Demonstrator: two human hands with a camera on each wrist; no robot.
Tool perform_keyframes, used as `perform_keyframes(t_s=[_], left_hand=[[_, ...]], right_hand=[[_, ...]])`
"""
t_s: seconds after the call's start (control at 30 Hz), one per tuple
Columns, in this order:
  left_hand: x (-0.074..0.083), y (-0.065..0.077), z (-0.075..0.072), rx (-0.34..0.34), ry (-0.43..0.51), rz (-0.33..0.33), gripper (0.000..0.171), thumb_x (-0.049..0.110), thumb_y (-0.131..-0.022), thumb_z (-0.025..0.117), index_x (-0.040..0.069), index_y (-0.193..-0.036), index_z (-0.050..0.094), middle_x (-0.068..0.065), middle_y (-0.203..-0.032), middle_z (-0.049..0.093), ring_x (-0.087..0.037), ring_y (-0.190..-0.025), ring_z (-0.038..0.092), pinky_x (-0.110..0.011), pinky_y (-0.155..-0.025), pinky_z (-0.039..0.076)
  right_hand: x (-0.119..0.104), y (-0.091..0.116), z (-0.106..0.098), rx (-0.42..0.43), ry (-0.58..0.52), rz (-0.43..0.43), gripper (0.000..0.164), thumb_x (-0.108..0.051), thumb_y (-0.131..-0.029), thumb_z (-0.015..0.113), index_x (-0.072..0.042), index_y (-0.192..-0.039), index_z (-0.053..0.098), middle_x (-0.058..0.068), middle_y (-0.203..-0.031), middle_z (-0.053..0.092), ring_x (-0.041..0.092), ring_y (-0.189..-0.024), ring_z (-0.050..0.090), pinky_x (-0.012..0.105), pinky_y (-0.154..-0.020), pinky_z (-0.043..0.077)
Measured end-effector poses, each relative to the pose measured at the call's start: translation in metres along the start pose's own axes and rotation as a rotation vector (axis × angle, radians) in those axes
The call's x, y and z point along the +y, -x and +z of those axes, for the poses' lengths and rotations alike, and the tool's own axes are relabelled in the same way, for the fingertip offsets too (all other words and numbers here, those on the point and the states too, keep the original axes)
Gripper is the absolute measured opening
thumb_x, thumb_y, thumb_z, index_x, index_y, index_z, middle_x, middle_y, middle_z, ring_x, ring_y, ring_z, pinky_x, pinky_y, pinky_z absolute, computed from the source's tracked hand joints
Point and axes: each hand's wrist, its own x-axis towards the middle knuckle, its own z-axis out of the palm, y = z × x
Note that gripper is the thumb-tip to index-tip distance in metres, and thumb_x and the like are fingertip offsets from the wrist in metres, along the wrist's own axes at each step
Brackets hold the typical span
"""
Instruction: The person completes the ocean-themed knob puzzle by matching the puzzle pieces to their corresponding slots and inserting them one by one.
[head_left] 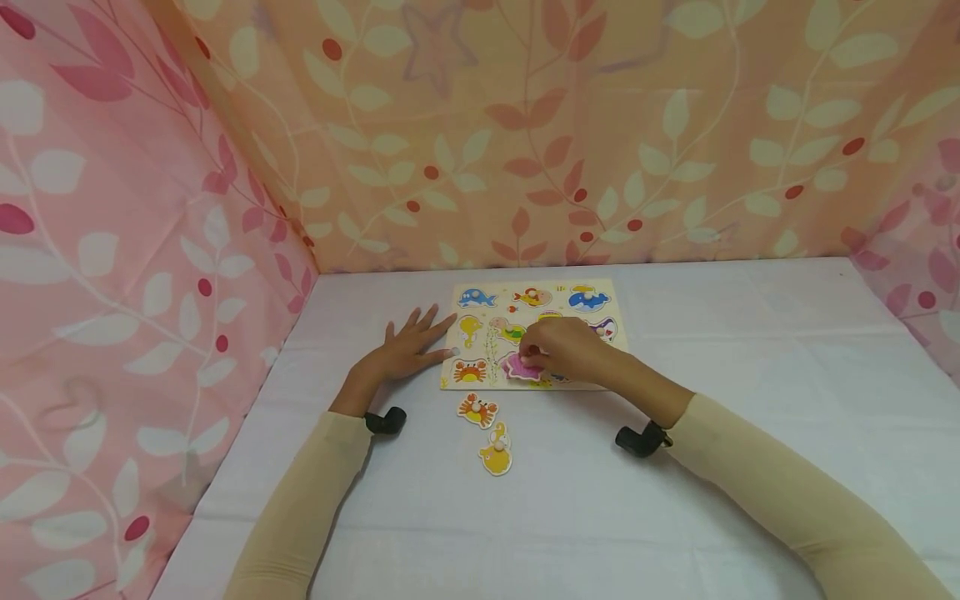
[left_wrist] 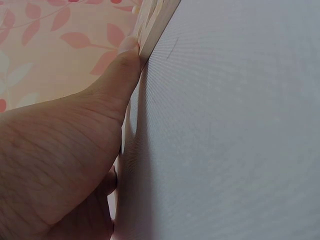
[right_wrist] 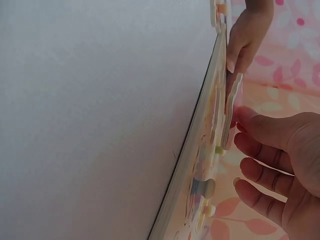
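My right hand (head_left: pixel 570 346) pinches a purple wooden puzzle piece (head_left: pixel 522 368) between thumb and index finger, over the lower middle of the puzzle board (head_left: pixel 502 287). In the right wrist view the piece (right_wrist: pixel 231 112) is tilted just off the board's face, and the other fingers are loosely bent. My left hand (head_left: pixel 408 346) lies with fingers spread at the board's left side, its thumb touching the edge. Sea-animal pictures and knobbed pieces, such as a blue whale (head_left: pixel 588 299), cover the board. A crab picture (head_left: pixel 470 372) shows at its lower left.
Below the board on the white cloth (head_left: pixel 720 500) lie a loose crab piece (head_left: pixel 477 409) and a yellow piece (head_left: pixel 497 460), with another small yellow shape right above it. Floral curtains (head_left: pixel 465 125) rise behind and at the sides. Each wrist carries a black camera (head_left: pixel 639 440).
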Motion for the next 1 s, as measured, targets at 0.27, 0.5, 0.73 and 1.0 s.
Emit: perform_keyframes(t_s=[0.27, 0.5, 0.73, 1.0], left_hand=[[-0.003, -0.001, 0.002, 0.011, 0.005, 0.007, 0.079, 0.07, -0.096, 0.048, 0.041, -0.162, 0.016, -0.003, -0.171, -0.001, -0.033, -0.156, -0.011, -0.071, -0.114, -0.009], [-0.003, -0.001, 0.002, 0.003, -0.003, 0.002, 0.078, 0.069, -0.097, 0.048, 0.041, -0.162, 0.015, -0.003, -0.171, -0.002, -0.033, -0.156, -0.011, -0.071, -0.114, -0.01], [-0.004, -0.003, 0.002, -0.008, -0.011, 0.0, 0.079, 0.07, -0.097, 0.047, 0.041, -0.162, 0.014, -0.003, -0.171, -0.003, -0.033, -0.156, -0.011, -0.071, -0.114, -0.01], [-0.006, -0.004, 0.004, -0.005, -0.017, 0.001, 0.08, 0.073, -0.096, 0.045, 0.042, -0.162, 0.013, -0.002, -0.171, -0.004, -0.031, -0.156, -0.013, -0.07, -0.115, -0.01]], right_hand=[[0.0, -0.008, 0.003, -0.03, 0.0, -0.016, 0.008, -0.022, -0.089, 0.08, -0.02, -0.096, 0.079, -0.011, -0.085, 0.069, 0.011, -0.08, 0.058, 0.028, -0.076, 0.051], [0.0, -0.014, 0.007, -0.037, 0.028, -0.005, 0.007, -0.022, -0.09, 0.08, -0.019, -0.096, 0.079, -0.01, -0.085, 0.07, 0.011, -0.079, 0.058, 0.028, -0.078, 0.052], [-0.002, -0.019, 0.01, -0.043, 0.042, -0.004, 0.007, -0.022, -0.09, 0.08, -0.017, -0.096, 0.079, -0.008, -0.085, 0.07, 0.012, -0.078, 0.058, 0.028, -0.077, 0.052], [-0.003, -0.022, 0.012, -0.07, 0.063, 0.023, 0.008, -0.025, -0.091, 0.079, -0.019, -0.096, 0.08, -0.008, -0.086, 0.07, 0.011, -0.079, 0.058, 0.027, -0.077, 0.051]])
